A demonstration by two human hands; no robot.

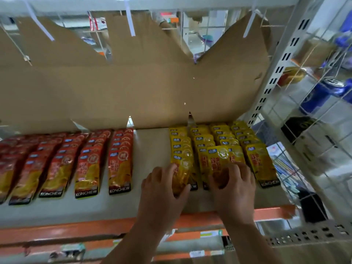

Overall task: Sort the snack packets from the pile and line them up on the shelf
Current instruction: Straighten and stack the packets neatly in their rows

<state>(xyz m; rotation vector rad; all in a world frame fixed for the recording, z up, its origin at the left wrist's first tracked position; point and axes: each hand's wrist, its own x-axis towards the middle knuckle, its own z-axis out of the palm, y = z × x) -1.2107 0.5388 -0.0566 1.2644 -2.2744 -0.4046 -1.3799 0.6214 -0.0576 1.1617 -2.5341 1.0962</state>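
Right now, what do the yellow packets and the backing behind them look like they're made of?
Yellow packets: probably glossy plastic film, judging by the bright glare spots and wrinkles. Backing: matte brown cardboard, with torn, ragged top edges. Both hands, left and right, rest on the front packets.

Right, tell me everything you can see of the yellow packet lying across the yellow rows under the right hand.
The glossy yellow foil snack packet lies flat and slightly tilted on top of the middle yellow rows, not lined up with them. It has a small blue label and a round clear window near its top, with red characters below. The right hand covers its lower half, fingers spread on it; its bottom edge is hidden. The left hand rests on the neighbouring leftmost row.
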